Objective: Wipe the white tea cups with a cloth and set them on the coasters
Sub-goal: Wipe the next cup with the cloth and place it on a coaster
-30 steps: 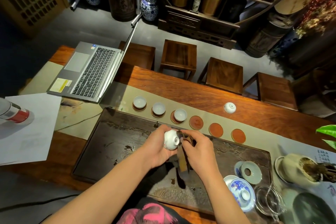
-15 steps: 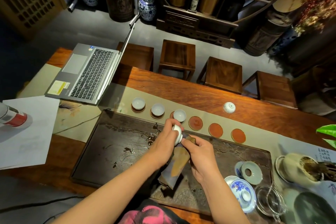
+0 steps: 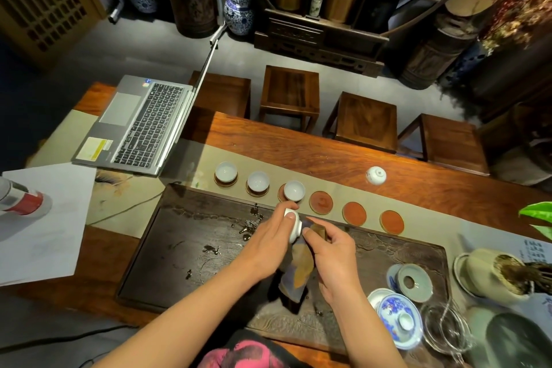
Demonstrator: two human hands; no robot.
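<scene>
My left hand [image 3: 270, 243] grips a white tea cup [image 3: 294, 225] over the dark tea tray [image 3: 185, 236]. My right hand [image 3: 331, 254] holds a brown-and-blue cloth [image 3: 298, 272] against the cup's mouth; the cloth hangs down between the hands. Three white cups stand in a row behind: the first [image 3: 226, 172] and second [image 3: 258, 181] sit on coasters, the third [image 3: 294, 190] sits off-centre on its coaster. Three orange coasters [image 3: 321, 202] [image 3: 354, 213] [image 3: 392, 221] lie bare to the right. Another white cup [image 3: 376, 175] lies upside down on the wooden table beyond them.
An open laptop [image 3: 140, 125] and white paper [image 3: 44, 218] lie at the left. A lidded blue-and-white bowl [image 3: 398, 320], a celadon lid [image 3: 415, 281], a glass pitcher [image 3: 445, 329] and a pot of tea leaves [image 3: 493, 275] crowd the right. Wooden stools [image 3: 289, 92] stand beyond the table.
The cup has turned in my left hand, from its side facing me to its mouth against the cloth. Both hands have shifted slightly away from me. The cloth now hangs longer.
</scene>
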